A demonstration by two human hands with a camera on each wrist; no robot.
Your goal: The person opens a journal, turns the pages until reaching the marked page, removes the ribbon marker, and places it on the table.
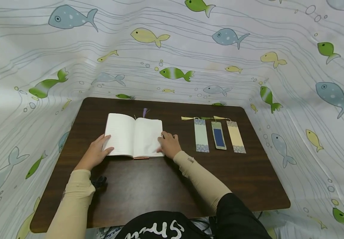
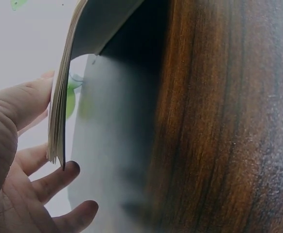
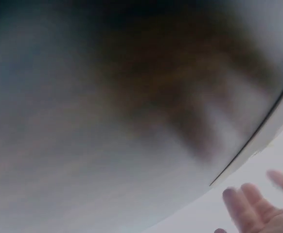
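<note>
An open notebook (image 1: pixel 120 134) with pale pages lies on the dark table, a purple tassel (image 1: pixel 145 113) at its top edge. My left hand (image 1: pixel 96 152) holds its left edge. In the left wrist view, the thumb lies against the upper side of the page block (image 2: pixel 61 107), while the other fingers (image 2: pixel 59 182) reach past its edge to the underside. At the right edge is my right hand (image 1: pixel 169 144), touching the page margin. Its fingers (image 3: pixel 248 206) look spread and loosely bent beside the notebook's edge in the right wrist view.
Right of the notebook, three tasselled bookmarks lie in a row: a pale green one (image 1: pixel 201 135), one with a blue panel (image 1: pixel 218 136) and a cream one (image 1: pixel 235 136). A fish-patterned curtain (image 1: pixel 190 53) surrounds the table (image 1: pixel 148 196).
</note>
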